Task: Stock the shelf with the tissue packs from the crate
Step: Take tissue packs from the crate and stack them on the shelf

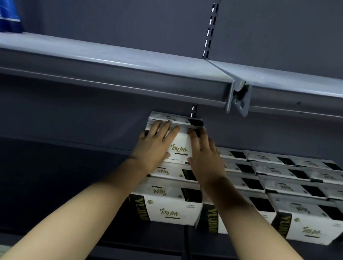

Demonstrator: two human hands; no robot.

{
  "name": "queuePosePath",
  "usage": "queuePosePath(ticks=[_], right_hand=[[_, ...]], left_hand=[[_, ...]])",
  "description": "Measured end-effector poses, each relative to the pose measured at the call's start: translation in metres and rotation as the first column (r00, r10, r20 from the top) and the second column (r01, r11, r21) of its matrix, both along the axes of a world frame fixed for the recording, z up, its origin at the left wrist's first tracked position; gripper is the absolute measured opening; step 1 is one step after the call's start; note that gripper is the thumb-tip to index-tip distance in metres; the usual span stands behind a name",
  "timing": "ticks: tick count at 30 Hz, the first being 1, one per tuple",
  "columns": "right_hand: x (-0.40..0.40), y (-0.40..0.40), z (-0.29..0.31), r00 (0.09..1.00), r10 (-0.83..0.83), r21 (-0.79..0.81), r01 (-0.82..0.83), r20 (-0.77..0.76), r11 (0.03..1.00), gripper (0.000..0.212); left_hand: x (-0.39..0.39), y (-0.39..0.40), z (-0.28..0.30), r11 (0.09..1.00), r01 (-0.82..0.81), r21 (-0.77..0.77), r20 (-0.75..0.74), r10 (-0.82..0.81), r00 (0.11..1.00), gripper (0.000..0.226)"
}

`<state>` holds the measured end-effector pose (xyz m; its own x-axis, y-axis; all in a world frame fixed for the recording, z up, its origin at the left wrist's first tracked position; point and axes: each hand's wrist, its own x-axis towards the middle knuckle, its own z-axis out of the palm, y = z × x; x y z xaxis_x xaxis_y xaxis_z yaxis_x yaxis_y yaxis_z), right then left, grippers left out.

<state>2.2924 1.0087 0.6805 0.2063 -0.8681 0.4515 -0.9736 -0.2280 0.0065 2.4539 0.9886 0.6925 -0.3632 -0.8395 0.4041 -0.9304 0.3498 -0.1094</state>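
Both hands, the left hand (155,143) and right hand (203,157), press flat-fingered on a light, soft-looking tissue pack (180,148) stacked toward the shelf (46,177) back edge, best held by its sides.

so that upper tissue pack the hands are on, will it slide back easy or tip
Probably slides easily: the upper tissue pack looks wrapped in smooth film and sits on flat packs. Likely light and a bit squashy, being tissue. Tipping seems unlikely, with the left hand and right hand bracing both sides.

Head view faces the shelf (101,55), seemingly close
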Motion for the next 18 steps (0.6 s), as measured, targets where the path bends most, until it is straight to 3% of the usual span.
queuePosePath(ticks=[9,14,18], right_hand=[[0.003,-0.008,-0.003,0.999,-0.044,-0.002,0.044,-0.029,0.999,0.080],[0.009,-0.001,0.002,0.988,-0.132,-0.004,0.132,-0.077,0.991,0.078],[0.012,0.009,0.010,0.980,-0.173,0.029,0.177,-0.102,0.984,0.077]], left_hand=[[0.001,-0.009,-0.001,0.999,0.027,0.021,-0.048,-0.026,0.999,0.076],[-0.010,0.001,0.007,0.994,-0.064,0.087,-0.022,0.066,0.998,0.076],[-0.019,0.015,0.013,0.990,-0.136,0.045,0.028,0.135,0.990,0.083]])
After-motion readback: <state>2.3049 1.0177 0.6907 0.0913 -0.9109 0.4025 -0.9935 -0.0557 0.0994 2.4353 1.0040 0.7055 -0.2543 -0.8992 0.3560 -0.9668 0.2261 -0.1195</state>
